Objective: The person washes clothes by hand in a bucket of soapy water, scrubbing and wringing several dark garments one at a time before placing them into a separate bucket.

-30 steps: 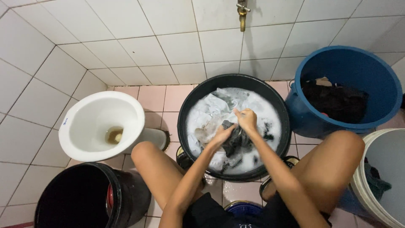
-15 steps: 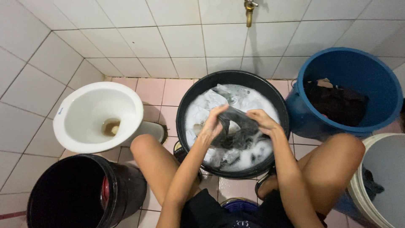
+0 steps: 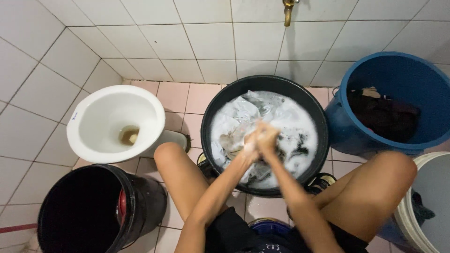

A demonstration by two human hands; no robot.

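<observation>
Left hand (image 3: 251,142), right hand (image 3: 268,138) pressed together, grip blurred; blue bucket (image 3: 356,136) beside black basin (image 3: 208,140).

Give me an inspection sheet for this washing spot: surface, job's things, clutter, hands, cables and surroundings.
Surface: pink tiled floor, wet-looking near the basin.
Job's things: black basin of sudsy water and white laundry; dark cloth partly sunk in the foam.
Clutter: black bucket at lower left; blue bucket holding dark clothes; white bucket at right.
Hands: left hand and right hand pressed together over the suds, blurred; grip unclear.
Cables: nothing seen.
Surroundings: white tiled wall, brass tap, white toilet bowl.
</observation>
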